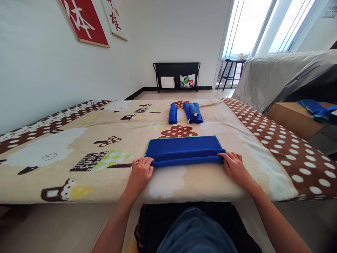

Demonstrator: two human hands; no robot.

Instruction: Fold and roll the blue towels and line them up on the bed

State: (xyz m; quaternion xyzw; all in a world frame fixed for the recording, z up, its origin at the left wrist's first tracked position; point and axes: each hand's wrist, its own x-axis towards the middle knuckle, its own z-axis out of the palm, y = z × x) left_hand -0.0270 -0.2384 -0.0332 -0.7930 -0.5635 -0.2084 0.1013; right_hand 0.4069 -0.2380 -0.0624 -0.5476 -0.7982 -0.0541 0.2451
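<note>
A blue towel point(184, 147) with a green edge lies on the patterned blanket, its near side folded over in a long strip. At its near left corner, my left hand point(142, 173) has its fingers closed on the cloth. My right hand point(237, 169) pinches the near right end of the same towel. Farther back on the blanket lies a rolled blue towel point(173, 113). Just right of it, more blue rolls point(193, 112) are grouped together, a lighter one resting on top.
The blanket point(110, 116) covers a wide bed-like surface with a rounded near edge. At the right, blue cloths point(313, 107) lie on a cardboard box point(292, 117) beside a plastic-covered object point(276, 73). A black rack point(176, 70) stands by the far wall.
</note>
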